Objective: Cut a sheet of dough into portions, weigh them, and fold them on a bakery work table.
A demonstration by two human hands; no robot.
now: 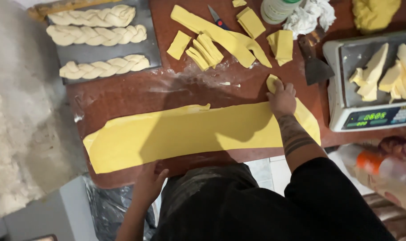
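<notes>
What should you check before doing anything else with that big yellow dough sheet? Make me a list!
1. Long yellow dough sheet lies flat on the brown table: ok, though its top left edge is uneven.
2. Left hand is at the sheet's near edge: ok.
3. Right hand presses a small dough piece at the far edge: ok.
4. Cut strips lie apart from the sheet: ok.
5. Blue-handled blade is away from both hands: ok; its tip is hidden under the strips.
6. Whether the sheet sticks to the table: cannot tell.
</notes>
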